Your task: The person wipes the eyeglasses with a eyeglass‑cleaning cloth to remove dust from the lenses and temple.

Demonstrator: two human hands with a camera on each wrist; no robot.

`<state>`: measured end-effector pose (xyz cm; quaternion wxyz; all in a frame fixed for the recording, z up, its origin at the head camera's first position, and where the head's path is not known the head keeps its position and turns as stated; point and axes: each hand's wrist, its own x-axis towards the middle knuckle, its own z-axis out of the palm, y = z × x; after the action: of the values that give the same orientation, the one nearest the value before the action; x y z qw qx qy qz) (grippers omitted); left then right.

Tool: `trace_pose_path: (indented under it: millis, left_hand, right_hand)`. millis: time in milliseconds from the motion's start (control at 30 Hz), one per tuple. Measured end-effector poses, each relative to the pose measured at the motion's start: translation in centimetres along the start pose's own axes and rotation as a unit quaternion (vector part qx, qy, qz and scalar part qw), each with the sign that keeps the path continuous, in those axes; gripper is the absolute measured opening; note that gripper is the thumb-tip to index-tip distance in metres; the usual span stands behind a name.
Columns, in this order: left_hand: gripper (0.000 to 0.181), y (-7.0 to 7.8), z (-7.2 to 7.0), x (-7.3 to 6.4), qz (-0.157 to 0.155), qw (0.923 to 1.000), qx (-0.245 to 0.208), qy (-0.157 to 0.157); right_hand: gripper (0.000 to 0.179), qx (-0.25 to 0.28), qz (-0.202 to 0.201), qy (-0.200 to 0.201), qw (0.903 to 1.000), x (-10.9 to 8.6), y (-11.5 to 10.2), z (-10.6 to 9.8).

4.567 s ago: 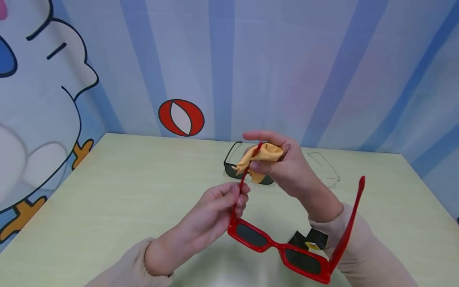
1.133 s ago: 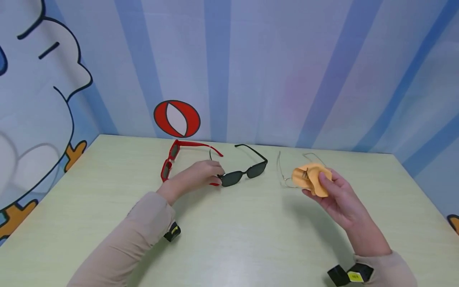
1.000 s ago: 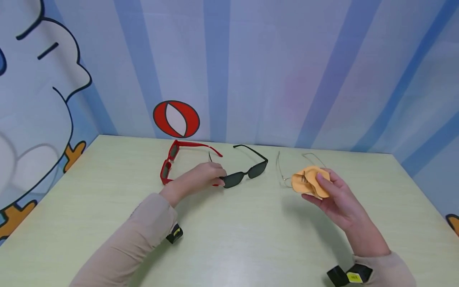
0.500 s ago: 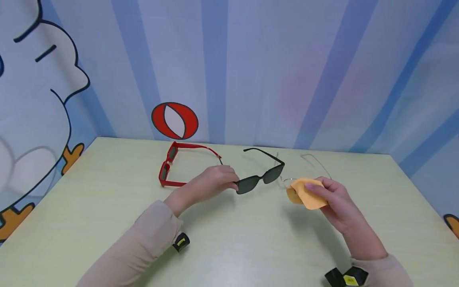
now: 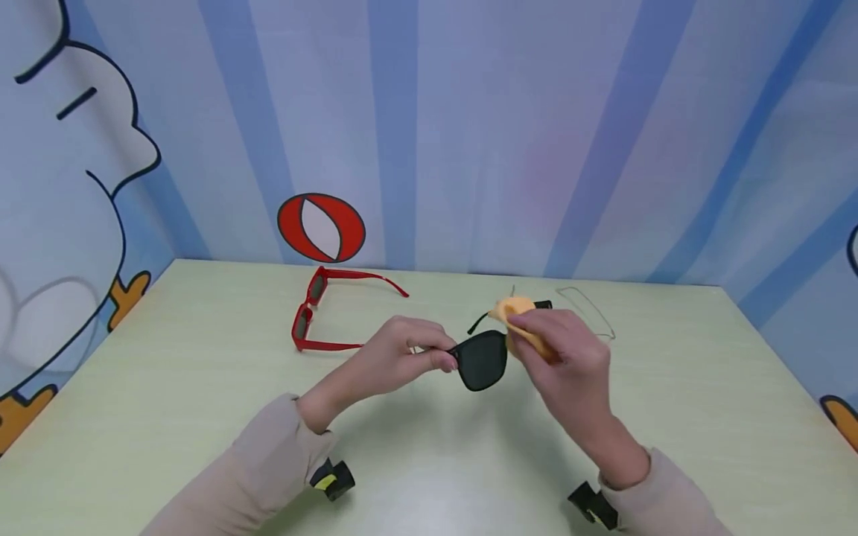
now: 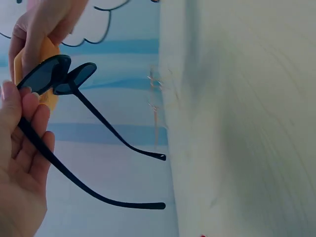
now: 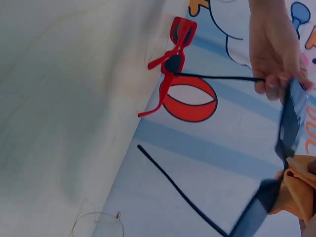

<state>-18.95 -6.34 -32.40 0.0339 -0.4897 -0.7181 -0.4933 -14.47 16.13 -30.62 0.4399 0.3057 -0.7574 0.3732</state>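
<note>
Black sunglasses (image 5: 481,361) are held up over the table between both hands, temples unfolded. My left hand (image 5: 392,357) pinches them at the hinge end of one lens; in the left wrist view the temple (image 6: 74,175) runs out past its fingers. My right hand (image 5: 566,361) grips a folded orange-yellow cloth (image 5: 515,307) and holds it at the bridge and far lens, which it mostly covers in the head view. From the right wrist, the cloth (image 7: 298,185) lies against the frame by the bridge, with the second lens (image 7: 259,205) showing below it.
Red sunglasses (image 5: 304,316) lie unfolded at the back left of the pale table (image 5: 201,417). Thin wire-framed glasses (image 5: 593,305) lie at the back right, partly behind the right hand. A printed backdrop (image 5: 462,134) stands along the table's far edge.
The red sunglasses went from the hands to the table's back left. The left hand lifted the black sunglasses and brought them rightward and nearer; the right hand moved the cloth left onto them.
</note>
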Motion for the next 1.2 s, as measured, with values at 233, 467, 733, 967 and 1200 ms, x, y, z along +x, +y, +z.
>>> trace_pose_path:
  millis: [233,467,733,967,1200]
  left_hand:
    - [0.009,1.2,0.0,-0.4,-0.059,0.9938,-0.085,0.039]
    - [0.023,1.6,0.6,-0.7,-0.056,0.9903,-0.113,0.058]
    - [0.016,2.7,1.0,-1.2,-0.097,0.9804,-0.143,0.095]
    - [0.025,2.6,0.8,-1.5,-0.096,0.9716,-0.174,0.129]
    - [0.025,2.6,0.3,-1.8,-0.102,0.9705,-0.179,0.125]
  right_hand:
    - [0.029,-0.005,-0.107,-0.037,0.9935,-0.6,-2.2,2.0]
    - [0.022,-0.016,-0.161,-0.021,0.9866,-1.2,-3.1,2.9]
    - [0.019,-0.003,-0.196,-0.006,0.9805,-1.4,-3.4,2.9]
    - [0.017,0.013,-0.222,-0.037,0.9743,-1.7,-3.8,2.1]
    - [0.019,-0.022,-0.235,-0.048,0.9705,-1.9,-3.3,0.6]
